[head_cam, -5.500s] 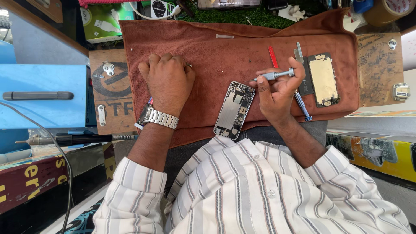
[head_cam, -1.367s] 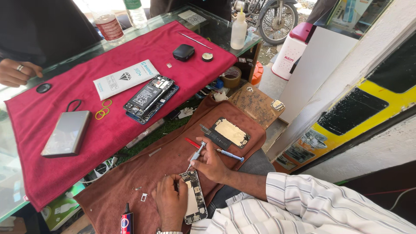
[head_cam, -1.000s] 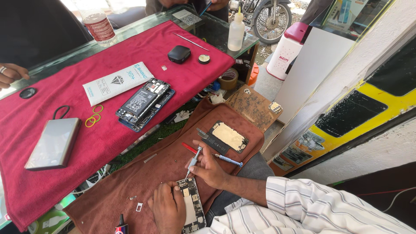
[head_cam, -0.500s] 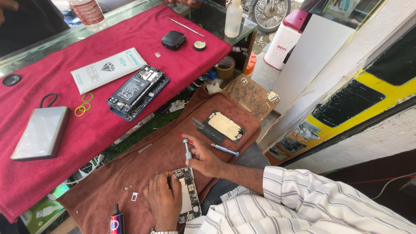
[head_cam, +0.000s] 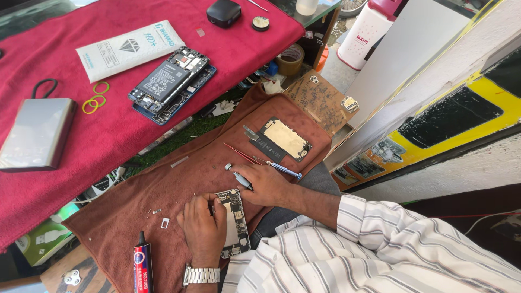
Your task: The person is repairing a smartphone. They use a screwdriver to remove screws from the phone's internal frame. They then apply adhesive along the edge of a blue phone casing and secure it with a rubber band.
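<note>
Half a second back the screwdriver [head_cam: 239, 179] stood nearly upright in your right hand [head_cam: 266, 184] above the brown towel [head_cam: 179, 184]; now it is tipped down, its tip close to the top edge of the opened phone [head_cam: 233, 222], and your view has slid a little nearer to the red cloth [head_cam: 108, 125]. Your right hand's grip is closed around the screwdriver's handle. Your left hand [head_cam: 203, 228] lies flat on the phone, fingers pressing its upper left corner and its grip wrapped over the left edge, so much of that side of the phone is hidden beneath the palm. The phone lies on the brown towel at your lap, just beside the right hand. The tiny bits scattered on the towel to the left are too small to tell apart, and the glue tube [head_cam: 143, 266] is cut off at the bottom edge. Farther up the towel lie a detached screen panel [head_cam: 286, 138] and red tweezers [head_cam: 239, 153]. On the red cloth over the tabletop rest another opened phone [head_cam: 171, 84], a white packet [head_cam: 130, 49], rubber bands [head_cam: 95, 97] and a grey flat case [head_cam: 35, 133]. To the right the tabletop gives way to a white and yellow wall [head_cam: 450, 92].
</note>
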